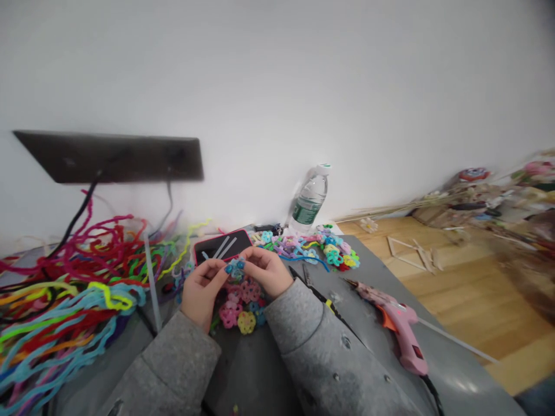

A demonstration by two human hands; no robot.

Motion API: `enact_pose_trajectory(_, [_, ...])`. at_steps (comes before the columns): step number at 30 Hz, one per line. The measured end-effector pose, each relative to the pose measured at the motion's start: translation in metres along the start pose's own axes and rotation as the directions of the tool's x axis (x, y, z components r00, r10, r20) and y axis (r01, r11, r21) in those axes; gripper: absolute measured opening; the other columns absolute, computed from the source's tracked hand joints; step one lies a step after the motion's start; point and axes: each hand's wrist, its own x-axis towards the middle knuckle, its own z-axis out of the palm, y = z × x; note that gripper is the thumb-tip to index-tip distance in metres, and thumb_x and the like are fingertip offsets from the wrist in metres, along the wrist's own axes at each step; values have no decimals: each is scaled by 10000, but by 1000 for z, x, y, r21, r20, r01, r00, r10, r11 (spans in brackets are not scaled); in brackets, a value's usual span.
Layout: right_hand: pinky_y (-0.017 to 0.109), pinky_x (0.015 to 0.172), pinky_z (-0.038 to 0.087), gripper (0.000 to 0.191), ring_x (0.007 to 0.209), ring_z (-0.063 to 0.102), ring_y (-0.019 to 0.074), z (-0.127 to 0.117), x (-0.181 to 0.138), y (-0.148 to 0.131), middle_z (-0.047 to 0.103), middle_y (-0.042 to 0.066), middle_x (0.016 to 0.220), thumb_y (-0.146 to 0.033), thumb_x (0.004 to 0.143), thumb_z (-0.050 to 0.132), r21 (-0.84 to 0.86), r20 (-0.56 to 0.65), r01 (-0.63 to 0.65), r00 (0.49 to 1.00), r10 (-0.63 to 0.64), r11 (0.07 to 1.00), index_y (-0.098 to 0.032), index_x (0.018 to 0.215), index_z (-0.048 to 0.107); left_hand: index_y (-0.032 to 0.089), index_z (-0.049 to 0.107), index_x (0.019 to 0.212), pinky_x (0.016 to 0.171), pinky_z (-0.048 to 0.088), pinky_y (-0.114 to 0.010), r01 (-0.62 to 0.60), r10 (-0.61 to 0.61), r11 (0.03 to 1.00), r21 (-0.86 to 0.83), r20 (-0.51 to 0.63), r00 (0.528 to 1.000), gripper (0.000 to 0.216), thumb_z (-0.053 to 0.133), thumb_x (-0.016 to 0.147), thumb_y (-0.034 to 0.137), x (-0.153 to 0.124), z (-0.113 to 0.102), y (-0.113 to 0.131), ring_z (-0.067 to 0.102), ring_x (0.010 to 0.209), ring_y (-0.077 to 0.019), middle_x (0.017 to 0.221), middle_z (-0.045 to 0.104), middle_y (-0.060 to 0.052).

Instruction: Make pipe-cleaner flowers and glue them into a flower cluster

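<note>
Between my fingertips is a small light-blue pipe-cleaner flower [236,269], pinched from both sides. My left hand [202,293] grips its left edge with thumb and index finger. On the other side my right hand [267,270] pinches the right edge. Just below, a cluster of pipe-cleaner flowers [243,309] in pink, yellow and blue lies on the grey table, partly covered by my hands. Behind my fingers rests a phone with a red rim [222,247], with clear glue sticks [225,247] on its screen.
Loose pipe cleaners [73,312] are heaped at the left. A pink glue gun [401,329] lies at the right, near black-handled pliers [323,297]. A water bottle [309,202] stands by the wall, with more flowers [338,251] beside it. A power strip [125,159] is on the wall.
</note>
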Motion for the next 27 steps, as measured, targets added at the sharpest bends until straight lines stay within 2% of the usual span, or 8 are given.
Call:
enact_pose_trajectory(17, [226, 566, 421, 269, 537, 505, 80, -2, 0, 2, 582, -30, 617, -364, 601, 758, 33, -4, -26, 1000, 26, 999, -157, 688, 610, 146, 608, 697, 490, 434, -169, 18, -17, 1000, -22, 18, 1000, 267, 774, 572, 314, 0, 1, -1, 526, 538, -88, 604, 603, 25])
enact_pose_trajectory(22, [252, 709, 457, 228, 724, 599, 118, -2, 0, 7, 662, 18, 777, -332, 621, 754, 126, 35, -8, 999, 4, 992, -153, 697, 635, 144, 617, 706, 511, 442, -170, 14, -14, 1000, -25, 20, 1000, 269, 778, 566, 308, 1, 0, -3, 536, 566, -89, 633, 611, 18])
enact_pose_trajectory(27, [262, 708, 465, 230, 711, 623, 125, -2, -1, 9, 689, 31, 791, -327, 623, 755, 176, 65, -65, 996, 54, 982, -149, 699, 631, 143, 620, 706, 504, 449, -174, 6, -6, 1000, 10, 28, 1000, 255, 769, 579, 308, 1, -1, -2, 538, 574, -96, 638, 611, 14])
